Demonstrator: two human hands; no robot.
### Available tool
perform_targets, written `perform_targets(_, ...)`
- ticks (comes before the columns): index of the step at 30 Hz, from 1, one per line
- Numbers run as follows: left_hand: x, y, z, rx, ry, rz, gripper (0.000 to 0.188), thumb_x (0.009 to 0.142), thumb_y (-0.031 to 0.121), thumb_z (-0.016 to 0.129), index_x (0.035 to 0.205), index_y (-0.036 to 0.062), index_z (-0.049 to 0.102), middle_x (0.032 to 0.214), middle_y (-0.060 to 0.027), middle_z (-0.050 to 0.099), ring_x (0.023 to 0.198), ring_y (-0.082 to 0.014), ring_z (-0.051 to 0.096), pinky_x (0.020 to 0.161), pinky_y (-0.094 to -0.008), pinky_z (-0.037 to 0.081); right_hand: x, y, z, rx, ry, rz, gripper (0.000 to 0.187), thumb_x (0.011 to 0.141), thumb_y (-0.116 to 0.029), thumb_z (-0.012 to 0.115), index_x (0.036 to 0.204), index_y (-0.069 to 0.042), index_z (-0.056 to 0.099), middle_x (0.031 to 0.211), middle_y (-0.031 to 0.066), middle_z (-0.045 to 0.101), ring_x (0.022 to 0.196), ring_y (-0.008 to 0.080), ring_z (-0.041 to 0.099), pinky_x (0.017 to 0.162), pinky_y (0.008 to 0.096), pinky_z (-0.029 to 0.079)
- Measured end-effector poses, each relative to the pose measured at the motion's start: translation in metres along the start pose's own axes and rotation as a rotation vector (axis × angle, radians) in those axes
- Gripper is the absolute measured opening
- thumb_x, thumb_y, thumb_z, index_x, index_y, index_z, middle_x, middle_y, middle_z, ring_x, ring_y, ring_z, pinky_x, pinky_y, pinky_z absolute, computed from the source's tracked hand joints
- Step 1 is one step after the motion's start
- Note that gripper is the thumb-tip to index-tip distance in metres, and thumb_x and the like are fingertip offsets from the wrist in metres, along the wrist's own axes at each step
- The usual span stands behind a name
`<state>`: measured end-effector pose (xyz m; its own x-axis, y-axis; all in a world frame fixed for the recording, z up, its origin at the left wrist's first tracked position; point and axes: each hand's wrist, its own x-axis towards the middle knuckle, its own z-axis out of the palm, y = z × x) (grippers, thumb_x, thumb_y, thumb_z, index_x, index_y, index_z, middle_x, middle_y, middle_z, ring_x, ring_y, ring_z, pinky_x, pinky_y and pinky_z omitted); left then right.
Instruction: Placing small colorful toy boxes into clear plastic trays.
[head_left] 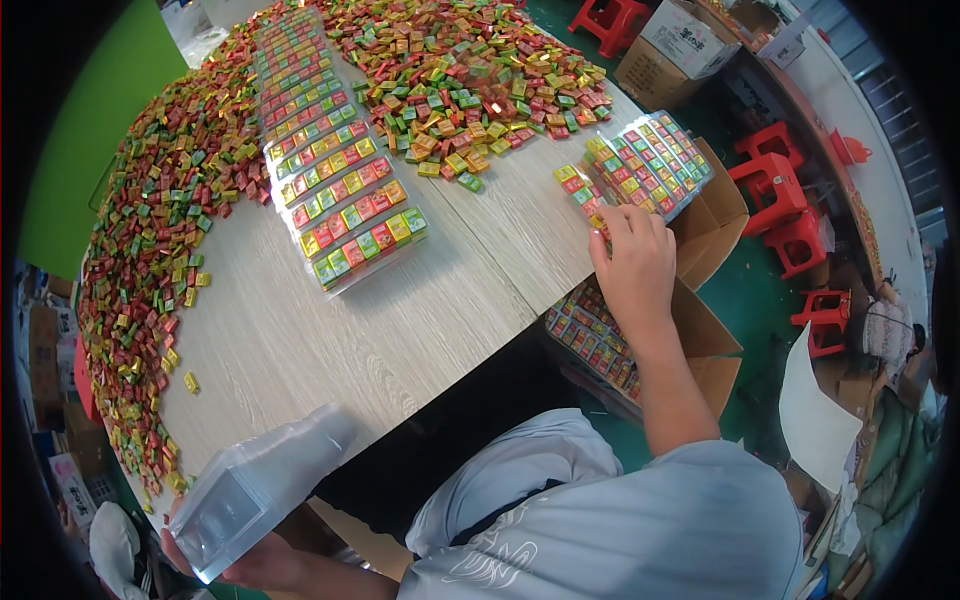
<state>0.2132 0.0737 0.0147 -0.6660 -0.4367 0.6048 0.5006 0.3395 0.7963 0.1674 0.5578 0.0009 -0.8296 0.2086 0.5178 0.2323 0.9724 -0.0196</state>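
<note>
Holds a clear tray [240, 500] in the left hand [255, 562] by the desk's [260, 340] near-left edge, maybe to have it handy, and rests the right hand [637, 262], narrow with bent fingers, on little bright blocks [575, 186] beside neat rows [655, 160], but cannot tell if pinching any.

A pale wood-grain worktop [340, 345] with a curved outer edge and a straight seam stood above a smooth green floor [765, 335]. A bright-green upright panel [90, 150] rose beyond its left side. To the right, red plastic stools [768, 168] with cut-out sides stood near a long white wall [880, 135], a blue-grey ribbed surface [903, 90] behind it. Diffuse light left a pale sheen on the worktop.
</note>
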Motion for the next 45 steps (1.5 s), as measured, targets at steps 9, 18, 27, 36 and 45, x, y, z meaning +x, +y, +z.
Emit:
perform_targets(9,0.001,0.001,0.000,0.022,0.016,0.004,0.087,0.102,0.069,0.052,0.161,0.0093,0.031,0.154,-0.0190,0.047,0.143,-0.0377,0.048,0.119,-0.0554,0.043,0.000,0.004,0.001,-0.014,0.008,0.007,0.029,0.089,-0.017,0.079,0.117,-0.008,0.072,0.115,0.0082,0.066,0.107,0.0284,0.062,0.092,0.0427,0.048)
perform_targets(18,-0.001,0.003,-0.002,-0.058,0.061,-0.066,0.088,0.095,0.067,0.065,0.162,0.0202,0.031,0.157,-0.0215,0.042,0.143,-0.0381,0.048,0.114,-0.0607,0.050,0.000,0.010,0.007,-0.037,0.010,0.070,0.028,0.091,-0.022,0.079,0.115,-0.010,0.070,0.114,0.0085,0.063,0.108,0.0292,0.061,0.093,0.0439,0.049)
perform_targets(27,-0.001,0.008,0.004,-0.032,0.081,-0.080,0.088,0.096,0.069,0.063,0.161,0.0203,0.031,0.156,-0.0220,0.043,0.141,-0.0400,0.049,0.111,-0.0611,0.052,0.001,0.006,0.002,0.024,0.005,0.084,0.028,0.092,-0.025,0.078,0.113,-0.008,0.070,0.111,0.0107,0.063,0.107,0.0309,0.062,0.093,0.0445,0.051)
perform_targets(36,-0.001,0.008,0.004,0.004,0.063,-0.068,0.085,0.097,0.070,0.060,0.161,0.0221,0.031,0.155,-0.0215,0.044,0.140,-0.0385,0.051,0.110,-0.0610,0.054,0.004,0.012,0.007,0.067,0.028,0.108,0.030,0.093,-0.024,0.078,0.113,-0.003,0.071,0.111,0.0141,0.064,0.108,0.0336,0.062,0.095,0.0452,0.053)
perform_targets(45,-0.001,0.006,-0.001,-0.098,0.048,-0.070,0.087,0.093,0.067,0.069,0.160,0.0240,0.034,0.154,-0.0197,0.043,0.141,-0.0367,0.049,0.110,-0.0609,0.053,0.005,0.013,0.007,0.049,0.020,0.115,0.031,0.093,-0.026,0.079,0.112,-0.003,0.070,0.111,0.0137,0.065,0.108,0.0325,0.063,0.093,0.0445,0.053)
